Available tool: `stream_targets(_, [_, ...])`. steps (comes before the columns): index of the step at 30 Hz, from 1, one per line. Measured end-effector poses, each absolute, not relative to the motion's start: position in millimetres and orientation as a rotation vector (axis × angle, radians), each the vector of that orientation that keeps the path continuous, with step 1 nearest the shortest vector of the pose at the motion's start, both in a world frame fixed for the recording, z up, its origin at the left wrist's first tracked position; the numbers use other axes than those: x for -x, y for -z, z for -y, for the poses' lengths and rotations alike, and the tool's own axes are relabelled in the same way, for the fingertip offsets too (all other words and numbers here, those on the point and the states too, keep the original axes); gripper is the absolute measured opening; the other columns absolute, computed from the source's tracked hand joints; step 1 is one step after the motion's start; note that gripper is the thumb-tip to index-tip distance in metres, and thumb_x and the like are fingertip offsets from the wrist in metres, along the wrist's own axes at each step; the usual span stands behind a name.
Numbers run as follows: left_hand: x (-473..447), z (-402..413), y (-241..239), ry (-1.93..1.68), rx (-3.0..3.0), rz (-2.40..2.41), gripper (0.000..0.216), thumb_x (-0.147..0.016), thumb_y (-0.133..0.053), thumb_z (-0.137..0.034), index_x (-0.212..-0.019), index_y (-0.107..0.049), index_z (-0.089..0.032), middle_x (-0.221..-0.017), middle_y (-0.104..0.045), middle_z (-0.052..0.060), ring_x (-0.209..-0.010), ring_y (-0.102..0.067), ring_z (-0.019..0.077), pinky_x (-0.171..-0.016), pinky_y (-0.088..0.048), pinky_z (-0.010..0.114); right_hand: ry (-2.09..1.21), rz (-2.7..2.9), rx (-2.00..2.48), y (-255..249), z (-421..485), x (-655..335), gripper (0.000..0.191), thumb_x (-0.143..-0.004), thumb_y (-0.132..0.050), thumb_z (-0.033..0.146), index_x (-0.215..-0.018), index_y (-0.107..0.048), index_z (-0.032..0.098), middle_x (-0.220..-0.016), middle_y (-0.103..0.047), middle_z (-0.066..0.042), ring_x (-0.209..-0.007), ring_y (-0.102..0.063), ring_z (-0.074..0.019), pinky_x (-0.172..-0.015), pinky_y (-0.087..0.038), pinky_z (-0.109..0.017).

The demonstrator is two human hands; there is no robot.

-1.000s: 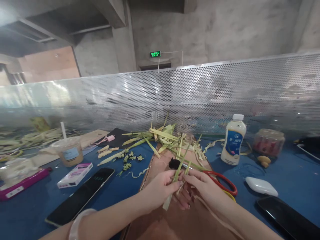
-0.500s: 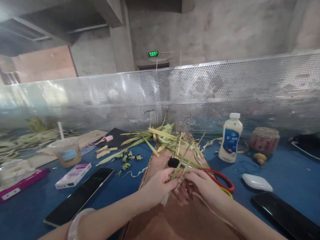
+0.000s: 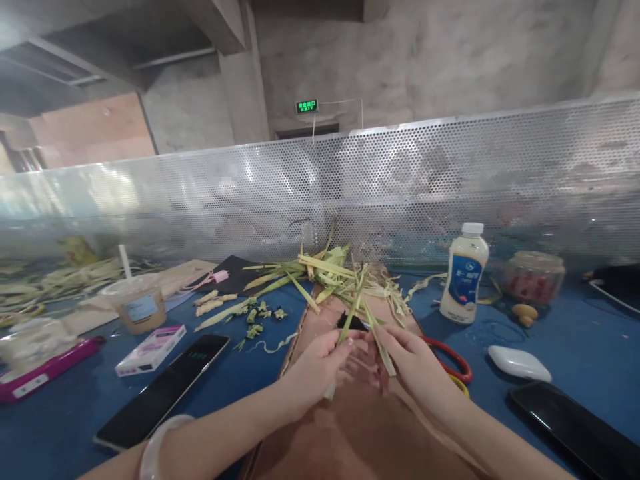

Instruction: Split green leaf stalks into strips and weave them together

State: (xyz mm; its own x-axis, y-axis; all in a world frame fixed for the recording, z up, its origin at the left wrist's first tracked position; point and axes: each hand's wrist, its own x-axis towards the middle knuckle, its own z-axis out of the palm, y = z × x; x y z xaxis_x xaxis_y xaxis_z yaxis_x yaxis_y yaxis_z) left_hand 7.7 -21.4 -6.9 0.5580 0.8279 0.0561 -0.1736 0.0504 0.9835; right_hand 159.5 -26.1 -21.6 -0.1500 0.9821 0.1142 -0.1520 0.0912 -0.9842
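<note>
Bare concrete wall [image 3: 425,67] up top, green exit sign [image 3: 307,107] at upper centre, and a perforated metal screen [image 3: 200,193] running right across the middle of the frame. Below that it's a blue tabletop [image 3: 235,377] with loads of stuff on it. Lower centre, over some brown cardboard [image 3: 370,437], the left hand [image 3: 315,367] has thumb and fingers pinched on a green leaf strip [image 3: 353,312], and the right hand [image 3: 413,363] is pinching a second strip [image 3: 386,357] that slants down toward lower right. Fingertips are super close; can't tell if the strips join there. Just above them sits a black fuzzy thing [image 3: 350,323], then a messy leaf pile [image 3: 330,270] around frame centre. Red-handled scissors [image 3: 468,371] poke out beside the right hand. Upright bottle [image 3: 463,280] at right, phone [image 3: 165,393] lying lower left.
</note>
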Motion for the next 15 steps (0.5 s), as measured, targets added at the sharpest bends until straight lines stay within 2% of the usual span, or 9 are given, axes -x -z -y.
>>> stream_targets(5, [-8.1,15.4,5.4,-1.065,-1.082,-0.670,0.029,-0.078,-0.052,-0.038,-0.089,-0.059,-0.013,-0.098,-0.062,0.012,-0.093,-0.059,0.0202,-0.087,-0.042,0.034,-1.247,1.099,0.894,15.8,33.7,-150.6,0.027,-0.069,-0.060,0.043,-0.075,-0.056,0.017,-0.063,-0.056,0.000,-0.057,-0.054,-0.0129,-0.054,-0.045,-0.023])
stream_targets(9, [-8.8,17.4,6.7,-1.134,-1.129,-0.622,0.032,-0.079,-0.049,-0.041,-0.093,-0.057,-0.013,-0.101,-0.061,0.012,-0.095,-0.057,0.0193,-0.088,-0.041,0.033,-1.127,1.125,1.008,16.8,43.1,-139.3,0.027,-0.070,-0.058,0.043,-0.071,-0.057,0.016,-0.053,-0.048,0.003,-0.047,-0.044,-0.0088,-0.045,-0.037,-0.019])
stream_targets(12, [-9.1,24.1,7.8,-1.069,-1.223,-0.640,0.035,-0.081,-0.045,-0.044,-0.098,-0.054,-0.016,-0.097,-0.061,0.009,-0.075,-0.061,0.0148,-0.072,-0.048,0.029,-1.164,1.294,1.004,24.1,44.9,-131.9,0.030,-0.075,-0.052,0.046,-0.069,-0.052,0.017,-0.047,-0.042,0.006,-0.040,-0.039,-0.0066,-0.040,-0.032,-0.018])
stream_targets(15, [-9.1,30.6,6.8,-0.965,-1.298,-0.697,0.042,-0.081,-0.039,-0.050,-0.105,-0.050,-0.018,-0.090,-0.060,0.006,-0.052,-0.055,0.0096,-0.052,-0.047,0.025,-1.207,1.395,0.995,34.4,43.9,-126.8,0.032,-0.078,-0.047,0.047,-0.067,-0.048,0.017,-0.046,-0.042,0.006,-0.037,-0.038,-0.0062,-0.037,-0.029,-0.018])
